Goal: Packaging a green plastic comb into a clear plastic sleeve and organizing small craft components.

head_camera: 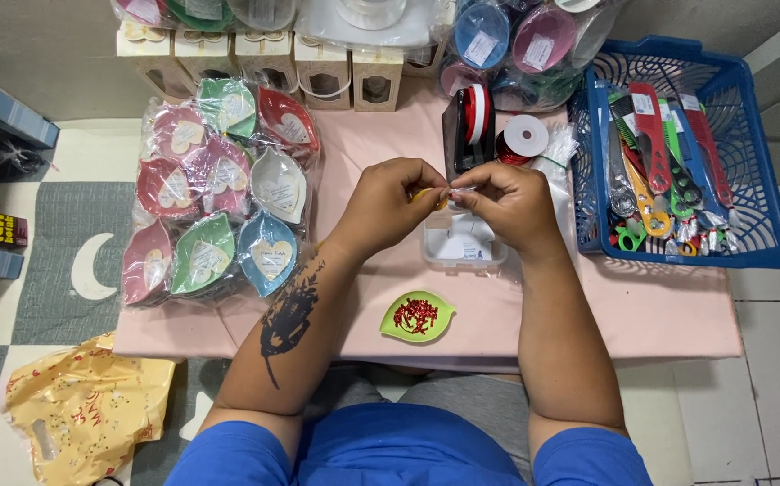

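My left hand [390, 202] and right hand [502, 202] meet above the pink worktop [588, 306], fingers pinched almost shut on a small yellow piece [435, 195] that sits between the two sets of fingertips. It is too small for me to tell just what it is; a thin clear strip seems to run from it toward my right fingers. Under my hands lies a clear plastic box [462, 245], and nearer to me a green leaf-shaped dish [418, 317] holds a heap of little red bits. As I judge it, I am in the middle of fastening or wrapping that yellow piece. The next move calls for a steady, fine grip with both hands kept close. Bagged leaf dishes [219, 193] lie to my left, a blue basket [768, 225] of scissors to my right.
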